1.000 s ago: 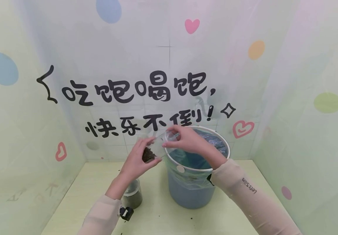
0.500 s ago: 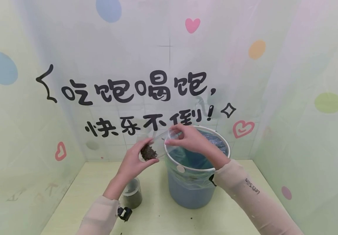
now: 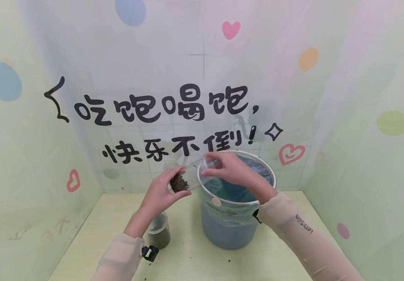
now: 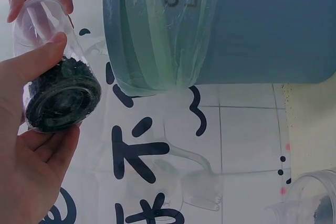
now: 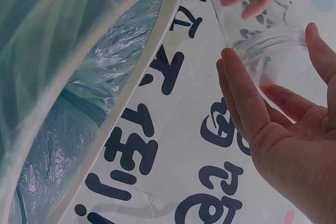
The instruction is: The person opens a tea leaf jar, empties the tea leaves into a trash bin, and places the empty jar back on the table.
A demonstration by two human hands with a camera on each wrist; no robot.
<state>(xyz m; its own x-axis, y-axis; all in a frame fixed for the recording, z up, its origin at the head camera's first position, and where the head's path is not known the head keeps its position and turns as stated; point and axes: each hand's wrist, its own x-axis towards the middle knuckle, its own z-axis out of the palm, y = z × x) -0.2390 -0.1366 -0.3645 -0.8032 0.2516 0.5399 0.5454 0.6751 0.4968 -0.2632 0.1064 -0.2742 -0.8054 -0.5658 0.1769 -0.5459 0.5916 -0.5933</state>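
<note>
A clear plastic jar (image 3: 192, 175) with dark, crumbly bits (image 3: 178, 184) at its bottom is held tilted in the air, its mouth end up and toward the bucket. My left hand (image 3: 159, 192) grips it near the base, thumb on one side and fingers on the other. At the ringed, clear mouth end, my right hand (image 3: 227, 167) curls its thumb and fingers round the rim, as the right wrist view shows. The blue bucket (image 3: 228, 230), lined with a thin greenish bag (image 5: 100, 87), stands below my right hand.
A second clear jar (image 3: 160, 237) with dark contents stands on the table (image 3: 180, 269), below my left forearm. Small dark specks (image 3: 229, 260) lie near the bucket. A printed sheet (image 3: 152, 58) with lettering and hearts covers the walls behind and beside.
My right hand has shifted slightly right, and the jar has turned so that more of its dark contents shows. My left hand keeps its grip nearly in place.
</note>
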